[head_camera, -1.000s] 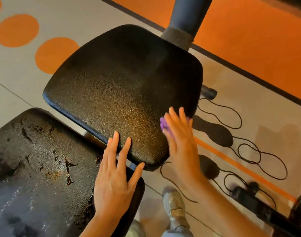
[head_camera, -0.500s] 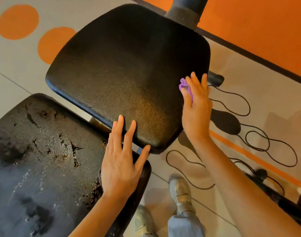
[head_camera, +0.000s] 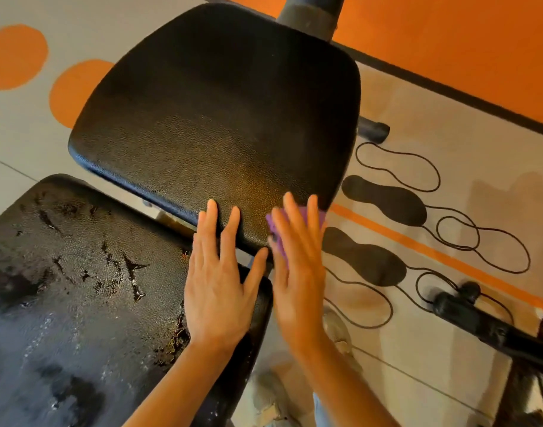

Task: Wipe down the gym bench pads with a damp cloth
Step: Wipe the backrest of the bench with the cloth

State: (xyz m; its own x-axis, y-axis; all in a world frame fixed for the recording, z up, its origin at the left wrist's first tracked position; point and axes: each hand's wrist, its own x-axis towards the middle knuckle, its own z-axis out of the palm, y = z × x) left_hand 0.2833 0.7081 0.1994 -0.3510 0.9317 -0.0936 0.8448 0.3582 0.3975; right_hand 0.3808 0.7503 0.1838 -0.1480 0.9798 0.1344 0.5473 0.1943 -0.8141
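Cloth (head_camera: 275,221), purple, pressed flat under right hand (head_camera: 298,272) at near right corner of seat pad (head_camera: 202,103); fingers extended. Left hand (head_camera: 218,291) splayed flat, bridging onto worn back pad (head_camera: 79,288)

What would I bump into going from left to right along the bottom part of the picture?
Cracked wet pad → left hand → right hand pressing the purple cloth → footprint marks on the floor → black bar.

no readable text, labels or numbers, possibly lost to blur
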